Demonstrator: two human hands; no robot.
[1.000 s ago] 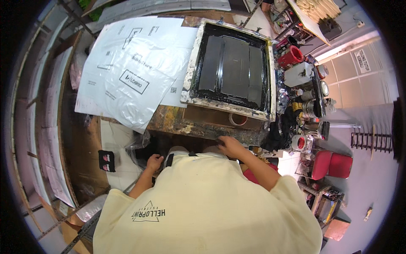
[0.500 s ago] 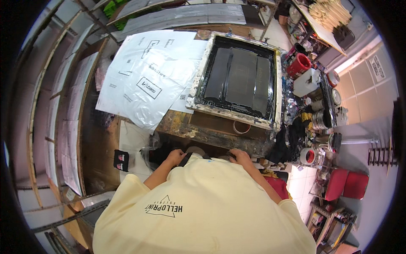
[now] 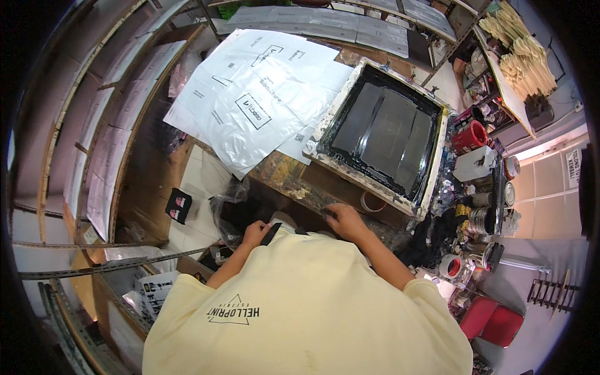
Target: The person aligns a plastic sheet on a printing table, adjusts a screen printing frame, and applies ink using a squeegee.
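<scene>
Close to my waist, my left hand (image 3: pixel 255 233) is closed, its curled fingers at a short black strap (image 3: pixel 271 234) beside my pale yellow shirt (image 3: pixel 300 294). My right hand (image 3: pixel 345 221) is at the front edge of the stained wooden worktable (image 3: pixel 284 181). Its fingers are bent together around a small dark thing that I cannot make out. Beyond it, a screen-printing frame (image 3: pixel 315 142) lies on the table, with black ink over its mesh. White printed plastic sheets (image 3: pixel 206 103) are spread to its left, partly hanging over the table edge.
A roll of tape (image 3: pixel 373 201) sits below the frame. On the right, a cluttered bench holds a red tub (image 3: pixel 469 137), a white container (image 3: pixel 474 164) and several cans. Racks with white sheets (image 3: pixel 112 150) stand left. A red chair (image 3: pixel 494 322) is at lower right.
My right hand has moved up and left, away from my waist to the table edge. My left hand stays near the strap. The whole view has turned, tilting the table clockwise.
</scene>
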